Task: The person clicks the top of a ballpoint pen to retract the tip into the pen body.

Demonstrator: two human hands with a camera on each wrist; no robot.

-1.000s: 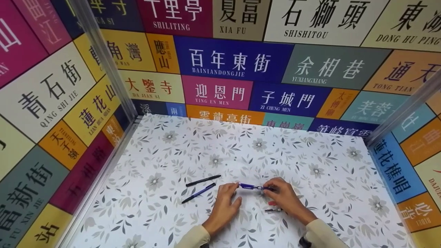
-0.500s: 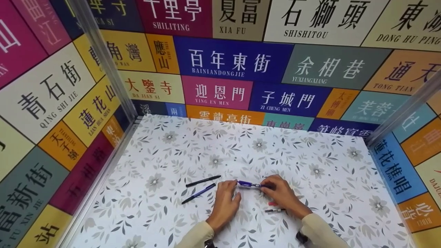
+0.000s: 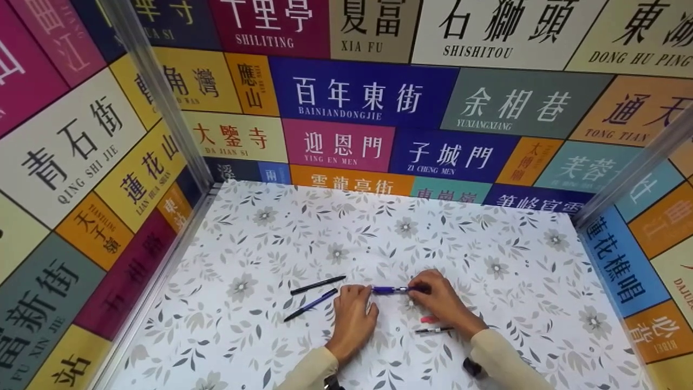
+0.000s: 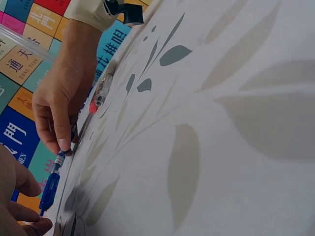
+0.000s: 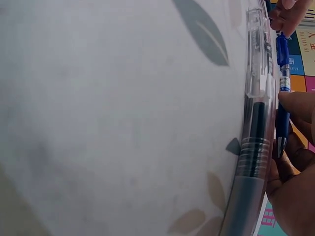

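A blue click pen (image 3: 385, 290) lies level between my two hands, just above the table. My left hand (image 3: 354, 318) pinches its button end with the fingertips. My right hand (image 3: 441, 298) pinches the dark grip close to the tip; in the right wrist view the metal point (image 5: 281, 143) shows beside its fingers. In the left wrist view the pen's clip half (image 4: 49, 191) is visible between the hands. Under the right hand lies a clear pen (image 3: 433, 330), with a small red piece (image 3: 427, 319) just behind it.
To the left of my left hand rest a black pen (image 3: 318, 285) and a blue pen with a black end (image 3: 310, 305). The table (image 3: 303, 233) has a leaf-and-flower cover. Panels with printed signs (image 3: 368, 89) enclose the back and sides.
Both hands have shifted slightly back and to the left with the blue pen between them. The pen appears turned a little about its length. The pens on the table stay put.
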